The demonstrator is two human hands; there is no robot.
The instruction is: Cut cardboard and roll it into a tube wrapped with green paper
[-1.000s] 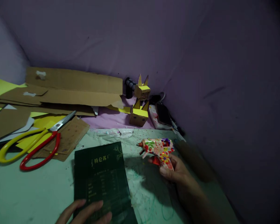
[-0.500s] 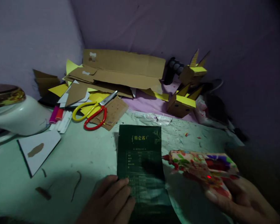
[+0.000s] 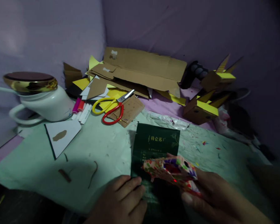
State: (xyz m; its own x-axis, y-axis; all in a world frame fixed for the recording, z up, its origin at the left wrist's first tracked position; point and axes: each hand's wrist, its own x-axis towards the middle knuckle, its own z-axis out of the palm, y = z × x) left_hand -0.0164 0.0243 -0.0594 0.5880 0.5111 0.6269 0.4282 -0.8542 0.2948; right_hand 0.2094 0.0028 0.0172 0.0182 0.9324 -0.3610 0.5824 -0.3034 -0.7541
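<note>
While our right hand (image 3: 210, 193) grasps the flowered glue gun (image 3: 161, 165) over the dark green sheet (image 3: 154, 144), we rest our left hand (image 3: 124, 200) on the sheet's left side (whether it grips, we cannot tell); the sheet lies on the counter (image 3: 107, 146); scissors (image 3: 120, 105) lie beyond it to the left, near the markers (image 3: 85, 113).

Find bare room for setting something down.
Pale green tabletop is mostly bare between the white triangular card and dark green printed sheet, beyond brown scraps. Crowded: around the yellow-and-red-handled scissors and brown cardboard.
</note>
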